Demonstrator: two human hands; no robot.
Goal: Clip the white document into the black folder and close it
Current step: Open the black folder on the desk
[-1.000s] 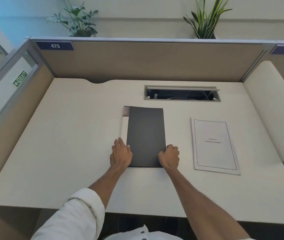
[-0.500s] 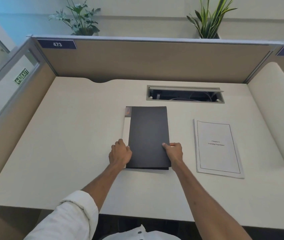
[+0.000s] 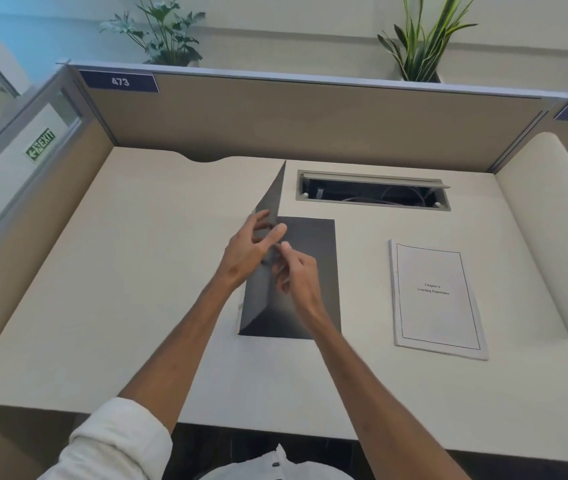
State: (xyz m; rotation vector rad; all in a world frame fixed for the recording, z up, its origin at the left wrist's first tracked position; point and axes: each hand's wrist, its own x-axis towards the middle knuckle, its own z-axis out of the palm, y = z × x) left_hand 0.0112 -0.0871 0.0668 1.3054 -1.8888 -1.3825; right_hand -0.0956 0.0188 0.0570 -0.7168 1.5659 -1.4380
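Black folder [image 3: 305,271] lies on the table [image 3: 137,271], directly in front of the cable slot [image 3: 372,190]. Its front cover stands raised, hinged along the folder's left edge. Left hand [image 3: 246,252] pinches the free edge of the raised cover. Right hand [image 3: 296,271] is curled at the same edge; whether it grips the cover cannot be told. White document [image 3: 436,297] lies flat right of the folder, apart from it, untouched.
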